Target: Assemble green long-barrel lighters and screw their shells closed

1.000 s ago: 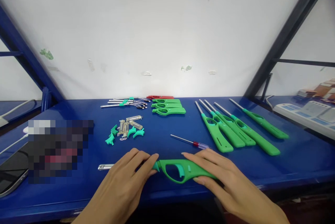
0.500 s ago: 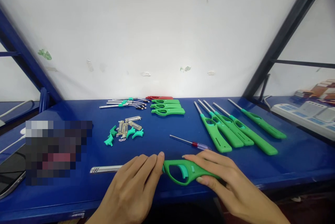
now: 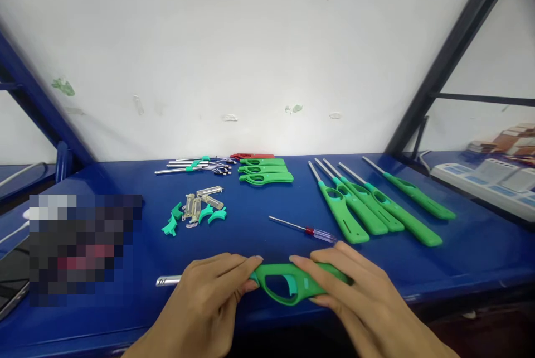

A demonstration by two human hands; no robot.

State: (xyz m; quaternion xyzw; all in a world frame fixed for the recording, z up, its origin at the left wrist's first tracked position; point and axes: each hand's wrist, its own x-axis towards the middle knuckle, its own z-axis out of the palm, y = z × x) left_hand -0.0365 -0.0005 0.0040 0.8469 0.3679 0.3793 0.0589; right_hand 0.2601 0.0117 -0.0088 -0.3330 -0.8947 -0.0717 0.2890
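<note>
A green lighter (image 3: 271, 285) with a teal trigger lies sideways between my hands at the table's front edge. My left hand (image 3: 209, 296) is closed round its neck and metal tube, whose tip sticks out on the left. My right hand (image 3: 359, 296) grips the green handle between thumb and fingers. Just beyond my right hand lies a screwdriver (image 3: 321, 235) with a clear and red handle. Several green lighters (image 3: 346, 224) with metal tubes rest at the right.
Green handle shells (image 3: 267, 178) and a red one (image 3: 259, 156) lie near the wall, beside metal tubes with wires (image 3: 175, 170). Teal triggers (image 3: 170, 227) and clear tanks (image 3: 209, 191) sit centre-left. A phone (image 3: 14, 280) is far left, a power strip (image 3: 480, 185) right.
The lighter and my left hand have come slightly nearer the front edge, and less of the tube shows. My left thumb now shows under the neck. The view has shifted slightly.
</note>
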